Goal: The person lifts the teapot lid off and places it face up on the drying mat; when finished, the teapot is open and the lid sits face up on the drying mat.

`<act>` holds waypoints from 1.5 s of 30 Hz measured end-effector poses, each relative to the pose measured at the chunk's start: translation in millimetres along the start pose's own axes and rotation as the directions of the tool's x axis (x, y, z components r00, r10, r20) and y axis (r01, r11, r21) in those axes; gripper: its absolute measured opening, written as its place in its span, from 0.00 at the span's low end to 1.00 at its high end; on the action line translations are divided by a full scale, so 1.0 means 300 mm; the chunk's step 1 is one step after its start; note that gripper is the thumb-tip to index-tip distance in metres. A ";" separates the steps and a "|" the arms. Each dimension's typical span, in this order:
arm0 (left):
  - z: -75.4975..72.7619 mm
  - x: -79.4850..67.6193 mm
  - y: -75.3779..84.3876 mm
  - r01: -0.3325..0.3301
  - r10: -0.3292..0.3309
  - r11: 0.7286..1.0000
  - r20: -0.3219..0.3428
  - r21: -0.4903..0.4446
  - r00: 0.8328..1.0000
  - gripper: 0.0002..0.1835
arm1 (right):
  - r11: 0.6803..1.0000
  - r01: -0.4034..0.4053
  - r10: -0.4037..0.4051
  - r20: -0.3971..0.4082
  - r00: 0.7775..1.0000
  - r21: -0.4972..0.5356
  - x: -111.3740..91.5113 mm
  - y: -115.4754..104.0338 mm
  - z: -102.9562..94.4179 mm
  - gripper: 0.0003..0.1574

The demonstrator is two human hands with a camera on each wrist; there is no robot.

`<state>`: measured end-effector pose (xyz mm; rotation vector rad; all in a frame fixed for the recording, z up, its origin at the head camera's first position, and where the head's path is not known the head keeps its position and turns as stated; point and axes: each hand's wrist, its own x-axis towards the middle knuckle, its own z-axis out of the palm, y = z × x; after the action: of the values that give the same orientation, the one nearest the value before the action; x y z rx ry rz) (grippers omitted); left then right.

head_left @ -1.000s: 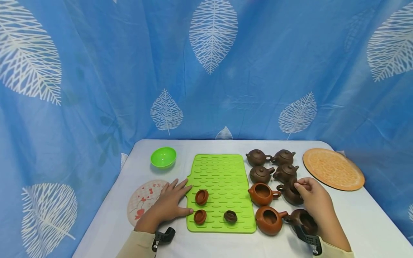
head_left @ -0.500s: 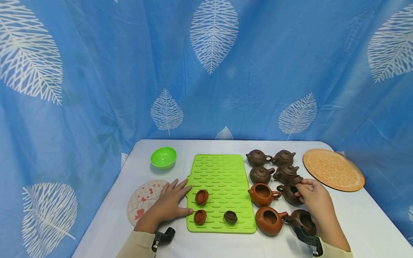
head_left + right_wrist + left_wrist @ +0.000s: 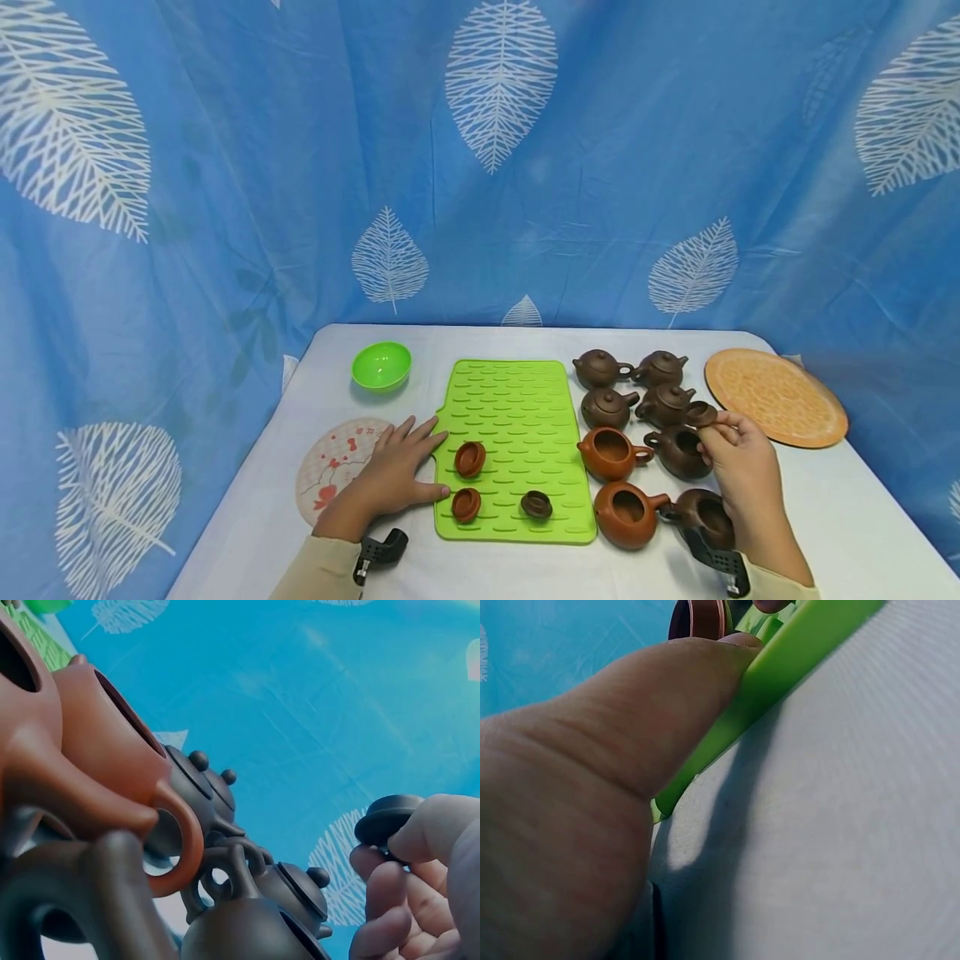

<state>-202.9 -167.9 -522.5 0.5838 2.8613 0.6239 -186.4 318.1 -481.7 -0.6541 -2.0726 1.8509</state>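
Observation:
My right hand pinches a dark brown teapot lid between thumb and fingers. In the right wrist view that lid is up off the pots, its underside turned upward in the head view. Just below it stands a dark teapot with its mouth uncovered. Another lidless dark teapot is beside my right wrist. My left hand lies with fingers spread at the left edge of the green mat, thumb on its border. Near that thumb are two reddish lids and, farther right, one dark lid.
Two reddish-brown open teapots stand right of the mat. Behind them are several dark teapots with lids on, packed closely. A round orange mat lies at right, a green bowl at back left, and a round patterned mat under the left hand.
My right hand has lifted the dark lid off its teapot and turned it over, moving slightly right. The left hand has stayed put.

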 end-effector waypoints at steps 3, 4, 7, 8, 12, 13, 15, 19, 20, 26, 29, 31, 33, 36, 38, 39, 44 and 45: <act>0.001 0.001 -0.001 0.000 0.000 1.000 -0.002 0.005 1.000 0.50 | 0.997 0.009 -0.008 -0.014 1.000 0.072 0.000 -0.005 0.013 0.11; 0.002 0.001 -0.002 -0.001 0.001 1.000 -0.003 0.006 1.000 0.50 | 0.997 0.014 -0.013 -0.016 1.000 0.080 -0.001 -0.006 0.018 0.11; 0.004 0.002 -0.005 -0.002 0.002 1.000 -0.006 0.009 1.000 0.50 | 0.997 0.031 -0.031 -0.007 0.999 0.075 -0.003 -0.008 0.034 0.11; 0.004 0.002 -0.006 -0.004 0.004 1.000 -0.008 0.009 1.000 0.50 | 0.997 0.034 -0.034 0.000 0.999 0.075 -0.005 -0.009 0.040 0.11; 0.006 0.004 -0.011 -0.005 0.005 1.000 -0.013 0.010 1.000 0.50 | 0.998 0.042 -0.043 0.032 0.999 0.053 -0.019 -0.019 0.068 0.12; 0.006 0.004 -0.011 -0.005 0.005 1.000 -0.013 0.009 1.000 0.50 | 0.997 0.042 -0.045 0.046 0.998 0.060 -0.024 -0.023 0.075 0.12; 0.006 0.004 -0.012 -0.001 0.001 1.000 -0.010 0.011 1.000 0.50 | 0.995 0.043 -0.051 0.085 0.995 0.090 -0.034 -0.031 0.087 0.12; 0.006 0.002 -0.012 -0.001 0.001 1.000 -0.008 0.010 1.000 0.50 | 0.981 0.039 -0.077 0.199 0.977 0.191 -0.053 -0.045 0.110 0.12; 0.005 0.002 -0.012 0.000 0.000 1.000 -0.008 0.010 1.000 0.50 | 0.975 0.037 -0.087 0.229 0.969 0.217 -0.057 -0.046 0.115 0.12; 0.002 -0.001 -0.009 -0.004 0.004 1.000 -0.012 0.004 1.000 0.50 | 0.957 0.043 -0.153 0.375 0.914 0.287 -0.081 -0.050 0.154 0.16; 0.002 -0.001 -0.008 0.001 -0.001 1.000 -0.007 0.004 1.000 0.50 | 0.961 0.049 -0.168 0.436 0.884 0.270 -0.094 -0.053 0.177 0.18; 0.002 0.000 -0.007 0.004 -0.004 1.000 -0.006 0.005 1.000 0.50 | 0.967 0.052 -0.169 0.471 0.866 0.251 -0.103 -0.057 0.194 0.18; 0.002 0.001 -0.008 0.004 -0.004 1.000 -0.004 0.007 1.000 0.50 | 0.972 0.051 -0.163 0.494 0.854 0.231 -0.111 -0.063 0.211 0.19; 0.003 0.001 -0.009 0.006 -0.006 1.000 0.000 0.009 1.000 0.50 | 0.978 0.037 -0.139 0.513 0.847 0.205 -0.121 -0.071 0.237 0.22; 0.004 0.001 -0.008 0.008 -0.008 1.000 0.002 0.010 1.000 0.50 | 0.982 0.027 -0.121 0.523 0.844 0.185 -0.125 -0.074 0.253 0.24; 0.004 0.001 -0.008 0.008 -0.008 1.000 0.002 0.009 1.000 0.50 | 0.985 0.024 -0.114 0.529 0.841 0.173 -0.127 -0.076 0.261 0.25; 0.002 0.000 -0.004 0.005 -0.005 1.000 -0.001 0.001 1.000 0.50 | 0.990 0.010 -0.091 0.574 0.814 0.143 -0.130 -0.080 0.298 0.26; 0.002 -0.001 -0.003 0.004 -0.004 1.000 -0.001 -0.001 1.000 0.50 | 0.990 0.006 -0.088 0.581 0.809 0.142 -0.131 -0.081 0.306 0.26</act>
<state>-202.9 -168.5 -523.4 0.5769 2.8628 0.6248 -201.7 217.7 -466.7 0.0324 -2.2422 2.3540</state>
